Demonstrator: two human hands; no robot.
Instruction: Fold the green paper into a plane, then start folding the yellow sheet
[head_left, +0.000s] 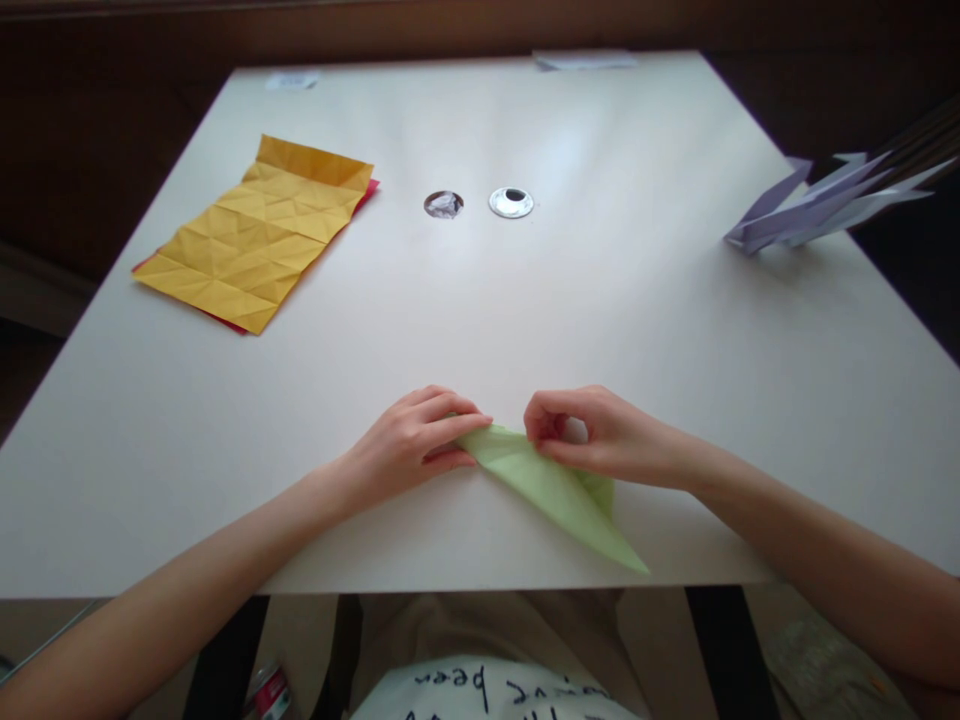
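Head cam: my left hand [409, 445] lies flat-ish on the near-centre of the white table [600, 330], fingers together, tips pressing down on the left tip of a folded green paper [555, 490]. My right hand [600, 435] is just beside it, thumb + fingers curled and pinched on the paper's upper edge. The green paper is a long thin triangle shape, lying on the table between both hands w/ its far point running toward the near-right edge, past my right wrist.

Far left: creased yellow sheet [255, 235] lying on a red sheet [370, 195], only red edges showing. Mid-table: two round holes, one w/ sth crumpled inside [443, 204], one w/ a silver ring [511, 202]. Right edge: purple folded paper pieces [817, 205], stacked, pointing off the table. Far edge: white slips, too small to read.
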